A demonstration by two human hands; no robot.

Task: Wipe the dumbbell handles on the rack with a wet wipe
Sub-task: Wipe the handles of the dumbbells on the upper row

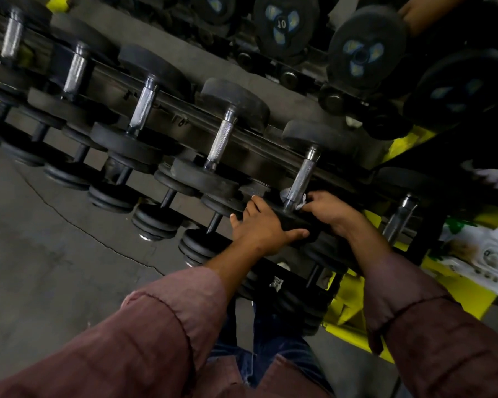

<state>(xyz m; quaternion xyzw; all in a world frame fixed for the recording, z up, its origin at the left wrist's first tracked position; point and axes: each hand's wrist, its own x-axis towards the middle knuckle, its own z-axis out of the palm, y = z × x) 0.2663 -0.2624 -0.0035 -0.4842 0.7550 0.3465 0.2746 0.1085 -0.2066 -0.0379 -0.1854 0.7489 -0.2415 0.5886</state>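
Left hand [260,222] grips dumbbell head [295,222], right hand [327,206] pinches wipe [301,203]

Our left hand [263,222] grips the dumbbell's near head [295,222]; our right hand [329,209] presses a white wipe [301,203] against its handle [301,179].

We note open gaps between neighbouring dumbbell handles on the rack [184,122]; a hand fits between the handle at centre [222,139] and the one being worked [301,179]. Both hands, left [263,222] and right [328,209], crowd that near head [293,222]. The right side is tighter: another handle [400,216] and the yellow frame [354,300]. Grey floor [55,239] lies open to the left.
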